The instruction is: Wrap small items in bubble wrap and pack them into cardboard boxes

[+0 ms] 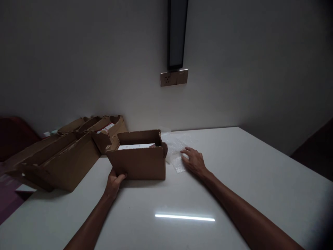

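A small open cardboard box (142, 161) stands on the white table (260, 180), with something white (136, 146) lying inside it. My left hand (114, 182) grips the box at its lower left front corner, fingers curled against the wall. My right hand (194, 160) lies flat, fingers spread, on a sheet of clear bubble wrap (175, 149) just right of the box.
A large, long, torn cardboard box (59, 161) with open flaps sits at the table's left and overhangs its edge. A wall with a socket plate (173, 77) and a dark vertical panel (177, 33) rises behind the table. A dark red seat (13, 135) is at far left.
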Demonstrator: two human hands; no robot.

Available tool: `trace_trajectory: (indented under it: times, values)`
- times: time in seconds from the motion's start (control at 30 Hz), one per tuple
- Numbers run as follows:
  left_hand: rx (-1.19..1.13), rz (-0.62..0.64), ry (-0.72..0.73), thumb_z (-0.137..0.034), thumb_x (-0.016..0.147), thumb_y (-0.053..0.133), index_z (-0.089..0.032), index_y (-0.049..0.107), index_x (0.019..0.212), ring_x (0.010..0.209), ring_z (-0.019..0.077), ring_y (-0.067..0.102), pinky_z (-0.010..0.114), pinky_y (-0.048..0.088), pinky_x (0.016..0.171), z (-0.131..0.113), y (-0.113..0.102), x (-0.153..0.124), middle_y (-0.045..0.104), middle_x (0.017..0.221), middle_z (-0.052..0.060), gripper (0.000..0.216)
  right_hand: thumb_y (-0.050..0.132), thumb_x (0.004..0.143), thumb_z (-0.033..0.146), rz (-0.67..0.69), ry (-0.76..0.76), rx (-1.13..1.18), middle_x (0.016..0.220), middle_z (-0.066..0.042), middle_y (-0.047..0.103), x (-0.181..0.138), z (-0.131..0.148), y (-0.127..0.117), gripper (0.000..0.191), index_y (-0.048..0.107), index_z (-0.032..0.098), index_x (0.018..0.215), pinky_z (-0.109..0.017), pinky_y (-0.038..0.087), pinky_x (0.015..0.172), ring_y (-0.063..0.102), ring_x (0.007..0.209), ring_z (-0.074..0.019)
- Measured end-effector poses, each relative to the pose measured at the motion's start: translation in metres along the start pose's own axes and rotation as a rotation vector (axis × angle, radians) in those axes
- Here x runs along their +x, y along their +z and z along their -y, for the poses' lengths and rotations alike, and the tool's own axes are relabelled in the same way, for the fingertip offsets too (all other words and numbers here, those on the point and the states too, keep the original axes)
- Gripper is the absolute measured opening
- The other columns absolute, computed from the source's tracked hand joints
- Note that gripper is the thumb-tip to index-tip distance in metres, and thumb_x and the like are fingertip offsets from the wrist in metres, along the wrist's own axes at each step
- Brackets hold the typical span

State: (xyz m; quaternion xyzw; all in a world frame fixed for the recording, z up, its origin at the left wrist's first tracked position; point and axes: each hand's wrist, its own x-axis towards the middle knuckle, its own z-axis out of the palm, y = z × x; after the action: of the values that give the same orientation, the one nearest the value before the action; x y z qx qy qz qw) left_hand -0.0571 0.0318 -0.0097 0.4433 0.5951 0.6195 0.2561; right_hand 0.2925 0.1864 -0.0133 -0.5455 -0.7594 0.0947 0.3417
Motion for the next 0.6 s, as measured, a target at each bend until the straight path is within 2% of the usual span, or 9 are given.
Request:
trace_trajectory:
  times: [0.23, 0.33, 0.47, 0.6]
  values:
    - [0.060, 0.096, -0.018, -0.033, 0.067, 0.070, -0.013, 0.059, 0.116, 0.107, 0.0299, 0.060, 0.040, 0.046, 0.094, 0.006, 0.005, -0.002, 0.068, 0.112, 0.011, 0.054, 0.057, 0.076, 0.023, 0.003, 0.021, 0.052, 0.117, -0.009, 0.071, -0.002, 0.004, 0.004, 0.035, 0.072, 0.023, 0.108, -0.046, 0.035, 0.100, 0.059, 0.111, -0.0300]
    - [0.092, 0.117, -0.015, -0.034, 0.068, 0.070, -0.014, 0.058, 0.119, 0.109, 0.0304, 0.060, 0.041, 0.045, 0.095, 0.003, 0.008, -0.003, 0.067, 0.114, 0.012, 0.056, 0.054, 0.073, 0.020, -0.013, 0.061, 0.140, 0.102, -0.007, 0.075, 0.001, 0.006, 0.002, 0.036, 0.072, 0.023, 0.104, -0.044, 0.039, 0.095, 0.063, 0.099, -0.0276]
    - [0.084, 0.107, -0.013, -0.034, 0.066, 0.071, -0.014, 0.058, 0.119, 0.113, 0.0315, 0.060, 0.042, 0.045, 0.098, -0.004, 0.010, -0.004, 0.068, 0.116, 0.012, 0.058, 0.051, 0.072, 0.026, -0.034, 0.111, 0.321, 0.083, -0.004, 0.073, 0.011, 0.008, -0.013, 0.030, 0.072, 0.021, 0.093, -0.035, 0.047, 0.077, 0.064, 0.078, -0.0216]
    - [0.087, 0.106, -0.017, -0.034, 0.065, 0.072, -0.015, 0.059, 0.115, 0.114, 0.0323, 0.060, 0.043, 0.045, 0.099, -0.005, 0.012, -0.004, 0.069, 0.116, 0.012, 0.055, 0.055, 0.072, 0.037, -0.049, 0.118, 0.522, 0.079, -0.004, 0.070, 0.020, 0.019, -0.039, 0.029, 0.070, 0.018, 0.087, -0.031, 0.048, 0.069, 0.062, 0.072, -0.0188]
